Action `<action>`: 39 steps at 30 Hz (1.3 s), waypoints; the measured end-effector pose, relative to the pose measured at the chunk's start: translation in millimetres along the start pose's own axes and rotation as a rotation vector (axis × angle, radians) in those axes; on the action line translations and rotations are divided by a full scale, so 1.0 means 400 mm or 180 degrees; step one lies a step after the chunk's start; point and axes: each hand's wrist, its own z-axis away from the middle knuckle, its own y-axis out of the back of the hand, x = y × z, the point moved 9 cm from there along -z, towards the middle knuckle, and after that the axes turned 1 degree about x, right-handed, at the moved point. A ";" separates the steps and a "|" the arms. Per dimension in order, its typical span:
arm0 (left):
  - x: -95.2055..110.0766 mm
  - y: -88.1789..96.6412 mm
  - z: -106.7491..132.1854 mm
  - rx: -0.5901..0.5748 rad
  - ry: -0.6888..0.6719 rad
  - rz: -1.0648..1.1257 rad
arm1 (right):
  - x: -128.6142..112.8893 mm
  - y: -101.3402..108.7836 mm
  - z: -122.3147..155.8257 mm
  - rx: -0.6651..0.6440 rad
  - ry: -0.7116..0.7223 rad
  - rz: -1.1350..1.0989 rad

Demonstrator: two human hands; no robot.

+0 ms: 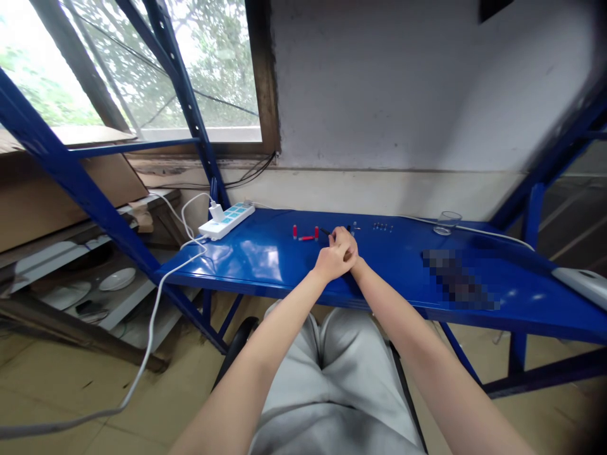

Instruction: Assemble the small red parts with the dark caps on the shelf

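Observation:
My left hand (pixel 331 260) and my right hand (pixel 348 242) are pressed together over the blue tabletop (pixel 251 256). Both look closed, with fingers overlapping, and whatever lies between them is hidden. A slim dark piece (pixel 325 231) sticks out on the left side of the fingers; which hand holds it, if either, I cannot tell. Just left of it, a red cylinder (pixel 317 232) and another red cylinder (pixel 294 231) stand upright, and a red piece (pixel 307 238) lies flat. Small dark parts (pixel 349 227) sit just behind my right hand.
Several tiny parts (pixel 383 227) are lined up to the right. A clear glass (pixel 447 223) stands at the back right, and a blurred-out dark object (pixel 458 281) lies nearer. At the back left is a white power strip (pixel 231 221), its white cable (pixel 152 322) hanging off the edge.

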 end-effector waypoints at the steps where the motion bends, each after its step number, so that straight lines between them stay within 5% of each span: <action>1: 0.000 0.004 0.000 0.0035 0.0019 0.0080 | 0.007 0.009 0.003 0.0032 -0.0054 -0.0013; 6: -0.019 0.040 0.001 0.0416 0.0269 0.0643 | 0.054 0.061 0.029 0.0197 -0.0344 -0.0346; 14: -0.110 0.085 -0.003 0.1023 0.0962 0.1158 | 0.064 0.106 0.080 0.0270 -0.0019 -0.1233; 23: -0.119 0.053 -0.010 0.0609 0.0986 0.1453 | 0.051 0.119 0.097 0.0343 0.0081 -0.1072; 39: -0.123 0.050 -0.014 0.0563 0.0874 0.1381 | 0.030 0.129 0.099 0.0535 0.0218 -0.0871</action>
